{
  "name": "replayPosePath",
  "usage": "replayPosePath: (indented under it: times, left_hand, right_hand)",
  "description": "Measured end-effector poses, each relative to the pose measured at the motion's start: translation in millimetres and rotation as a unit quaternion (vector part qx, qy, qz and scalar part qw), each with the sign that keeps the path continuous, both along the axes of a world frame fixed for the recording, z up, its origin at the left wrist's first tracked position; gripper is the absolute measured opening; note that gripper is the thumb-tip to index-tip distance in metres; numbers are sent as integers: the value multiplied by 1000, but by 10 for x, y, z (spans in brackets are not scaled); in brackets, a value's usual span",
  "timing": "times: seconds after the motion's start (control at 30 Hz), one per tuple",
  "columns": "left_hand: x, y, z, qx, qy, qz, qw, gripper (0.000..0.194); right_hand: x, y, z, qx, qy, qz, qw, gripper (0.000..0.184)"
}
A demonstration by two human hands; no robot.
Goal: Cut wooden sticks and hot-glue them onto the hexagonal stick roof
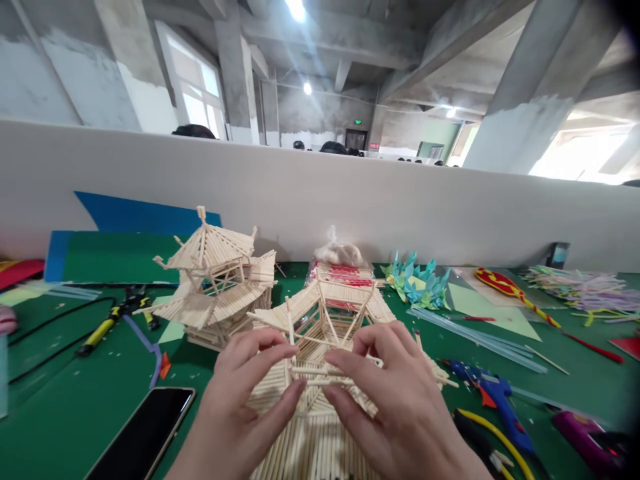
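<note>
A pale wooden-stick pavilion model (325,313) stands on the green table (60,427) right in front of me. My left hand (245,400) rests on its near left roof slope, thumb and fingers pinched around thin sticks at the open frame. My right hand (395,393) mirrors it on the right side, fingertips closed on a horizontal stick (320,381) in the middle. A second, finished stick pavilion (215,280) stands behind and to the left, untouched.
A black phone (145,433) lies at the near left. Yellow-handled pliers (115,317) and cables lie further left. A blue glue gun (495,397), straws, paper scraps and teal paper flowers (417,280) lie on the right. A white partition (350,193) closes the back.
</note>
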State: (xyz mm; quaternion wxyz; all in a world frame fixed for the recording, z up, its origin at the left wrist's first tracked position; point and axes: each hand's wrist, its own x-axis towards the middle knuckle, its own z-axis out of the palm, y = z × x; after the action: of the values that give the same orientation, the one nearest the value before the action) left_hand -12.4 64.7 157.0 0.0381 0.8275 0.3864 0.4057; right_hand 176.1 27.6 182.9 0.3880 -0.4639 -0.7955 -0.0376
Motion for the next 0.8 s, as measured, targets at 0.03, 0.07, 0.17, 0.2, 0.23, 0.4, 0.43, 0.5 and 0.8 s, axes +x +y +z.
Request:
replayPosePath:
  times: [0.03,0.07,0.17,0.2,0.23,0.4,0.43,0.5,0.8]
  left_hand:
    - [3,-6,-19,-4,-12,-1,1000,24]
    - [7,-9,-38,-7,-24,-1,1000,23]
    - [17,-13,-79,-20,-56,-11,998,18]
    - [18,-13,-84,-24,-65,-15,997,17]
    - [19,-13,-85,-29,-73,-20,997,15]
    - [16,-22,-72,-46,-85,-27,995,11]
    - [17,-24,-72,-49,-86,-28,995,11]
    - [20,-28,-75,-54,-91,-30,994,10]
    - [30,-27,-56,-60,-89,-28,994,6]
  right_hand:
    - [-37,12,17,-5,-15,5,1000,16]
    - [-68,24,28,-12,-27,7,1000,14]
    - [-119,65,31,-28,-49,4,998,11]
    - [-126,78,28,-29,-52,2,998,11]
    - [-131,90,24,-30,-55,-1,998,11]
    - [-149,112,0,-21,-58,-4,998,16]
    - [-153,110,-5,-19,-56,-4,998,16]
    - [-157,105,-15,-16,-53,-4,998,17]
    - [-142,106,-31,-4,-48,-7,999,16]
